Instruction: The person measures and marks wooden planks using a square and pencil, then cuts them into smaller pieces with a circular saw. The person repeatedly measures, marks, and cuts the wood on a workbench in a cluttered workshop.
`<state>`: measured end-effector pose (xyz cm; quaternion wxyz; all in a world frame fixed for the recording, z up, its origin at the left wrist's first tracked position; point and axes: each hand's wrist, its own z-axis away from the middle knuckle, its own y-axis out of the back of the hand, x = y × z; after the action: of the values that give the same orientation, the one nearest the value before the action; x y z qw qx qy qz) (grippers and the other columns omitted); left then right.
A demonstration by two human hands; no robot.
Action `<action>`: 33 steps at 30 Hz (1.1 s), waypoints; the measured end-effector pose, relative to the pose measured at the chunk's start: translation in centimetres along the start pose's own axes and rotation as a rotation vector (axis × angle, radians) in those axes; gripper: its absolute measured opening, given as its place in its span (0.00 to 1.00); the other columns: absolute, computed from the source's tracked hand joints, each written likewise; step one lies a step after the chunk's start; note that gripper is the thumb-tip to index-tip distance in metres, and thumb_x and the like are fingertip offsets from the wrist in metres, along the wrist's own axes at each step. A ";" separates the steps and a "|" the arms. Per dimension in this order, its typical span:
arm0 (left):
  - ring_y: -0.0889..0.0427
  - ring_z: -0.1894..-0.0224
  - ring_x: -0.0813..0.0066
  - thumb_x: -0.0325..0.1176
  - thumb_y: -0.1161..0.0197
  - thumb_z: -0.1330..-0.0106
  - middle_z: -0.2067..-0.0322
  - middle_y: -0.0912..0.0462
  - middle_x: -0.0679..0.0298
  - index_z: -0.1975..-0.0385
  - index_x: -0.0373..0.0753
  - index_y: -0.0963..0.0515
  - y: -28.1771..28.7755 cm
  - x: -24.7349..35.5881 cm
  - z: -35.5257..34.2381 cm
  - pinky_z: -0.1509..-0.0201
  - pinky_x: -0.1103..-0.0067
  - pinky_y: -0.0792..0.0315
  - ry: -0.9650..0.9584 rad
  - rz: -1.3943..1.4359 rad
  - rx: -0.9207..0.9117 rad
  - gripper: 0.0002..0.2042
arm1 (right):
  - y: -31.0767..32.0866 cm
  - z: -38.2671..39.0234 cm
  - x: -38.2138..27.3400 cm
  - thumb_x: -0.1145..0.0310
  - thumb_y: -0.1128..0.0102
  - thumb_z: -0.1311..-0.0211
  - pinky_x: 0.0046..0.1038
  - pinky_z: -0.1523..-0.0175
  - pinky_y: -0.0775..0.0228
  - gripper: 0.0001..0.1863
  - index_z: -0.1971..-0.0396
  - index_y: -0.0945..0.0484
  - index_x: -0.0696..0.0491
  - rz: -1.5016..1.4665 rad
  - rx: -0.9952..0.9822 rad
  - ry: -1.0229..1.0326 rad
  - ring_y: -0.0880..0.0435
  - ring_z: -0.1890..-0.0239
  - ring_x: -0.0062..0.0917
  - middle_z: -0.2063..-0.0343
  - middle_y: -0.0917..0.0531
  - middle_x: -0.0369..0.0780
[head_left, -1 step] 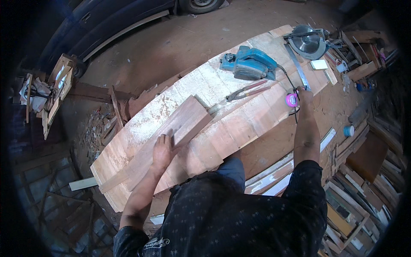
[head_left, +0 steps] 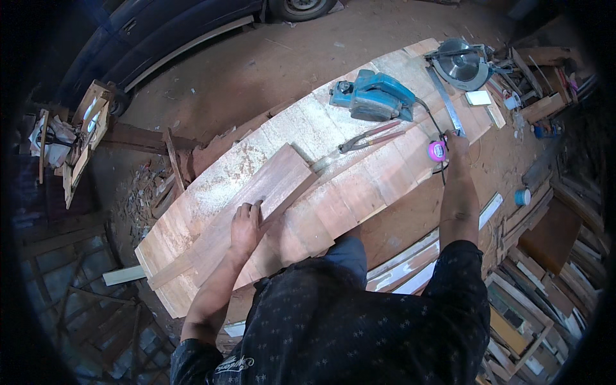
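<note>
A thick reddish-brown wooden board [head_left: 276,183] lies slantwise on the workbench [head_left: 350,208]. My left hand [head_left: 246,223] rests on its near side, fingers bent over the top and closed against the edge. Farther right, my right hand [head_left: 457,144] is at the near end of a flat metal ruler [head_left: 444,99], its fingers closed around that end. Just left of this hand sits a pink round tape measure [head_left: 437,151], beside a black cord. Pincers [head_left: 371,138] with reddish handles lie between the board and a blue electric planer [head_left: 373,95].
A circular saw [head_left: 459,64] stands at the bench's far right end, near a small pale block [head_left: 477,97]. Sawdust covers much of the bench top. Wood offcuts [head_left: 539,308] are piled at the right. A dark vehicle [head_left: 154,38] is at the far left.
The fingers of my left hand have shifted very slightly on the board. My right hand and the tools look the same.
</note>
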<state>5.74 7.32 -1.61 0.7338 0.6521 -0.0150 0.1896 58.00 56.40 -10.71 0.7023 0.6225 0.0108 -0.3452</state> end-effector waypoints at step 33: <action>0.21 0.40 0.67 0.26 0.23 0.52 0.40 0.18 0.58 0.32 0.39 0.25 4.7 -7.6 -1.6 0.31 0.72 0.30 0.082 1.117 -0.540 0.39 | 12.5 32.3 -3.1 0.63 0.33 0.27 0.15 0.80 0.44 0.13 0.50 0.23 0.52 -1.013 -0.168 0.261 0.29 0.80 0.10 0.67 0.17 0.34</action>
<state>-3.06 7.25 0.63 0.6627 0.3295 -0.3730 0.5595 48.47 29.22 8.71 0.4879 0.5185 0.4251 -0.5589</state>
